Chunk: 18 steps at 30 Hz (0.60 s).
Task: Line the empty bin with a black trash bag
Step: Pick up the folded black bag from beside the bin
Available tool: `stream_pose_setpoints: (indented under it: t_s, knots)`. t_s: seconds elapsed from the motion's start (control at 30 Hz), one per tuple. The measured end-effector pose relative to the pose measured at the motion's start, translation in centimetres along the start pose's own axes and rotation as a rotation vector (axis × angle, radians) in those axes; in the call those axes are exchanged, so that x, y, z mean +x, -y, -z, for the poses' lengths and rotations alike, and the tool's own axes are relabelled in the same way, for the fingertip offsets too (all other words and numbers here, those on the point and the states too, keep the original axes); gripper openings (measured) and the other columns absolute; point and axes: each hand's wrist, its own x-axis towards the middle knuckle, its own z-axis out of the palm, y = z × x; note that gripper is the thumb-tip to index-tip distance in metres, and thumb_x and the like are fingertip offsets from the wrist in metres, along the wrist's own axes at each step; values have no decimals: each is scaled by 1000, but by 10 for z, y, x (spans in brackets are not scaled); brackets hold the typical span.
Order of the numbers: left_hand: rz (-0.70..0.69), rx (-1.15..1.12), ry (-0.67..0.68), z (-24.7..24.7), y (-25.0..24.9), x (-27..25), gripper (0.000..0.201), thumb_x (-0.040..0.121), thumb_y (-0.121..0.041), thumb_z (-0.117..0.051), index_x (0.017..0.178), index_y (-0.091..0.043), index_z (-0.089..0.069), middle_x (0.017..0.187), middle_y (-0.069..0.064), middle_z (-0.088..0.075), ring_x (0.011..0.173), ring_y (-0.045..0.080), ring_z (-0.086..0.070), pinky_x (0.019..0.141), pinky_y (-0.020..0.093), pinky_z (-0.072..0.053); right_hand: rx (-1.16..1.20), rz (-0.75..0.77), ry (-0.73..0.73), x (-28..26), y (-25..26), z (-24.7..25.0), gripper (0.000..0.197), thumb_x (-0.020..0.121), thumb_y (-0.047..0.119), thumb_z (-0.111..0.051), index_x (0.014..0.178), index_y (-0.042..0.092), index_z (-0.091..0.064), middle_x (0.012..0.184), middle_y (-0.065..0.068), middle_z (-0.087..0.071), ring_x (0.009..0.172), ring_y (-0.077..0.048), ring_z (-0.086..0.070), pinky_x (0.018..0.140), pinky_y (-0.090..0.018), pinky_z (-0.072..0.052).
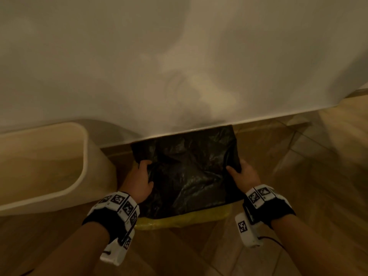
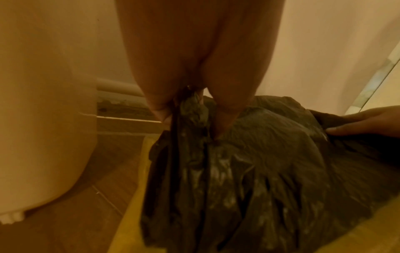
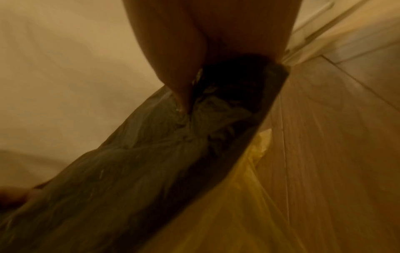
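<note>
1. Cream rounded plastic bin [image 1: 39, 166]: I see it empty, on wood-look floor [image 1: 298, 176], far L, apart from bag.
2. Crinkled black plastic trash bag [image 1: 191, 172]: held spread betw. both hands, above floor, R of bin.
3. Yellow plastic bag [image 1: 179, 221]: under black one, near edge showing.
4. L hand [image 1: 140, 180]: fingers curled, pinching bag's L edge.
5. R hand [image 1: 246, 173]: thumb and fingers clamp R edge.
</note>
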Motion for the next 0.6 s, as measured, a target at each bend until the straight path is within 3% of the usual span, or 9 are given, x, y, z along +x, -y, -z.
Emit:
stream_pose_setpoints:
  t_s: [0.13, 0.27, 0.37, 0.47, 0.53, 0.6]
  knots:
    - [16, 109, -54, 6, -9, -8, 74, 81, -33, -63, 143, -21, -23, 141, 17, -32, 128, 36, -35, 106, 44, -34, -16, 46, -55, -5, 9, 7, 39, 94, 25, -50, 126, 4, -46, 124, -21, -58, 114, -38, -56, 86, -38, -46]
    - [-115, 243, -130, 18, -28, -22, 95, 72, -50, -67, 147, -27, -14, 154, 19, -11, 139, 39, -16, 113, 50, -22, -34, 158, -132, -14, 22, 16, 35, 94, 25, -50, 121, 3, -41, 114, -26, -62, 101, -44, -61, 69, -37, -44]
    - [-212, 288, -126, 18, -47, -26, 109, 64, -62, -69, 147, -34, -4, 157, 17, 14, 144, 39, 6, 117, 53, -8, 29, 220, -185, -22, 35, 25, 38, 93, 26, -52, 125, 7, -43, 119, -20, -63, 107, -41, -60, 81, -43, -50]
    - [-307, 391, -131, 10, -68, -29, 125, 53, -73, -67, 147, -35, 6, 153, 17, 29, 142, 39, 22, 116, 54, 5, 153, 272, -231, -33, 49, 31, 42, 91, 22, -56, 130, 11, -45, 122, -17, -63, 113, -35, -59, 87, -34, -47]
    - [-353, 462, -70, 4, -79, -31, 131, 49, -79, -63, 147, -33, 10, 154, 16, 26, 143, 37, 21, 115, 55, 8, 243, 315, -236, -39, 58, 31, 42, 90, 19, -57, 131, 12, -47, 123, -15, -63, 114, -31, -58, 86, -27, -43]
    - [-382, 478, -9, 0, -87, -34, 125, 54, -79, -59, 148, -30, 8, 159, 10, 6, 147, 32, 1, 116, 55, 2, 268, 371, -208, -44, 66, 28, 38, 91, 19, -56, 128, 11, -51, 120, -13, -64, 112, -27, -59, 83, -21, -40]
